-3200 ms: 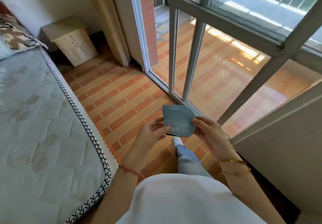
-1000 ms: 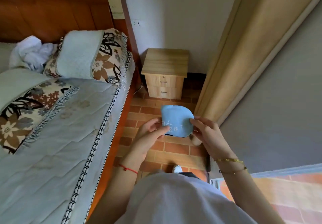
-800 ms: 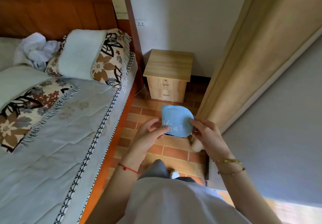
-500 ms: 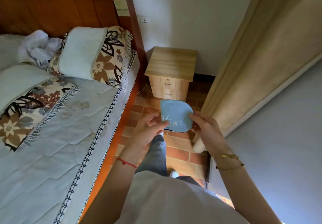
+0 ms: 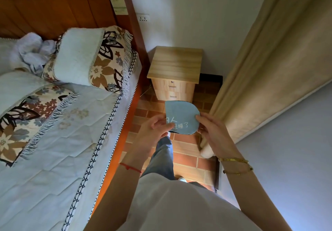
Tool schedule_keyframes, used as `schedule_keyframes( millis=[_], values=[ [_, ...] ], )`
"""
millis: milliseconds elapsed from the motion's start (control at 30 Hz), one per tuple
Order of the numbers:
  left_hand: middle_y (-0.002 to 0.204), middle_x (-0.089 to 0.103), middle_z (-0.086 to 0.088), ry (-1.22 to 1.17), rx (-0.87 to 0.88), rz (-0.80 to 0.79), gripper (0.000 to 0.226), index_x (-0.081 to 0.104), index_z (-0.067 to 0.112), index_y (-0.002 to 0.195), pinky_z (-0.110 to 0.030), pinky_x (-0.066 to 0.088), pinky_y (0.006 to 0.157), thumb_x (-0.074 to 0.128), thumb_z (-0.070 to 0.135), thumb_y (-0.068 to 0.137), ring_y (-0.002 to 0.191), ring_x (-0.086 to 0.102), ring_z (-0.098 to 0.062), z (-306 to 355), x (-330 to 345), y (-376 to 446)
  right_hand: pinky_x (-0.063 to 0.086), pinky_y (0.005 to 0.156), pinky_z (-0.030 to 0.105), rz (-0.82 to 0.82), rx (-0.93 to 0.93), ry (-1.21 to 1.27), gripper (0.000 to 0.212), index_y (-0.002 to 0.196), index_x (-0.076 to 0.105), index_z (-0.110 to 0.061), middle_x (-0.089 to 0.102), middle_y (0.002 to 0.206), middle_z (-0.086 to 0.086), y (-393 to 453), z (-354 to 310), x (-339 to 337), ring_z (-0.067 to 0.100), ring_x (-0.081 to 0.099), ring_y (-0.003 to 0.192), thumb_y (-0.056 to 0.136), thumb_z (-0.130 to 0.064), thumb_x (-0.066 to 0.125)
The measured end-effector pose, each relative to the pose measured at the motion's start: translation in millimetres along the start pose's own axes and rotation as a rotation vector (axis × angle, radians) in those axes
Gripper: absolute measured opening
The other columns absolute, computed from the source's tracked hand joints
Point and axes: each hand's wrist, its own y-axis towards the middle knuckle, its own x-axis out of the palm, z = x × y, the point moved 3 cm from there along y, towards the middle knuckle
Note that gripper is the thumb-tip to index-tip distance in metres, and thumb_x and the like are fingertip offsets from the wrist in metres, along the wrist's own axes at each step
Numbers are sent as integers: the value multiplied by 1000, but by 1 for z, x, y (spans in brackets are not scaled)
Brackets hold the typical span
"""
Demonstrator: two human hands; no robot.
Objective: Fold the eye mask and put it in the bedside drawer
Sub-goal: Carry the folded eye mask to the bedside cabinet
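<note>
The light blue eye mask (image 5: 181,115), folded in half with white lettering on it, is held up in front of me. My left hand (image 5: 154,132) pinches its lower left edge and my right hand (image 5: 212,132) pinches its right edge. Just beyond the mask stands the pale wooden bedside cabinet (image 5: 175,65) against the white wall. Its two drawers (image 5: 172,89) are shut, each with a small handle.
The bed (image 5: 53,141) with a quilted grey mattress and flowered pillows (image 5: 93,58) runs along the left. A beige curtain (image 5: 260,65) hangs at the right, close to the cabinet. A narrow strip of brick floor (image 5: 185,157) lies between them, with my leg on it.
I have turned from the glass doors and walked along the bed; the cabinet is now closer and larger. Both hands keep the same hold on the folded mask.
</note>
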Motion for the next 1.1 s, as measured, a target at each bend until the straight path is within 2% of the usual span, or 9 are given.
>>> schedule_keyframes(
  millis=[67, 200, 367, 567, 633, 767, 933, 1100],
  values=[
    [106, 73, 0, -7, -1, -10, 27, 65, 23, 107, -24, 52, 84, 71, 16, 82, 100, 67, -14, 2, -5, 11, 55, 69, 21, 1, 3, 2, 19, 93, 72, -20, 73, 97, -1, 10, -1, 5, 13, 67, 92, 93, -12, 55],
    [100, 75, 0, -32, 3, -21, 28, 67, 20, 108, -13, 55, 70, 70, 11, 82, 84, 70, -3, 10, -17, 40, 55, 68, 19, 19, 23, 12, 18, 96, 70, -17, 70, 100, 2, 36, -4, 18, 14, 65, 92, 94, -10, 53],
    [103, 74, -1, -10, 2, -36, 31, 66, 14, 113, -17, 53, 74, 69, 9, 83, 91, 68, -8, 30, -41, 88, 54, 66, 17, 57, 53, 7, 17, 95, 68, -17, 67, 102, 4, 83, -12, 42, 15, 62, 93, 94, -9, 53],
    [102, 72, -5, -40, -26, -55, 33, 64, 9, 117, -22, 51, 76, 67, 4, 84, 87, 66, -12, 70, -80, 156, 57, 68, 20, 121, 58, 9, 16, 92, 69, -16, 68, 103, 6, 160, -24, 85, 15, 64, 91, 93, -8, 55],
    [104, 72, -7, -49, -30, -65, 35, 63, 7, 118, -19, 54, 73, 67, 2, 84, 86, 69, -12, 86, -95, 180, 55, 68, 20, 143, 63, 14, 15, 99, 69, -15, 68, 104, 5, 186, -27, 101, 15, 65, 94, 92, -10, 55],
    [116, 68, -18, -1, -44, -72, 41, 57, 2, 125, -26, 54, 81, 65, 0, 85, 101, 67, -25, 118, -126, 223, 55, 71, 24, 162, 59, 20, 17, 94, 70, -21, 68, 108, 6, 232, -38, 137, 19, 65, 100, 92, -11, 56],
    [114, 70, -14, 53, -38, -102, 42, 58, 7, 125, -16, 56, 72, 67, 4, 84, 91, 70, -15, 151, -158, 265, 55, 74, 23, 190, 46, 16, 18, 95, 68, -25, 67, 115, 5, 272, -55, 173, 19, 64, 106, 93, -13, 56],
    [112, 71, -14, 94, -47, -152, 41, 59, 7, 124, -36, 54, 92, 68, 6, 84, 105, 68, -26, 167, -174, 291, 55, 71, 21, 241, 48, 41, 18, 95, 68, -25, 68, 112, 4, 288, -65, 192, 18, 65, 103, 93, -12, 56]
  ],
)
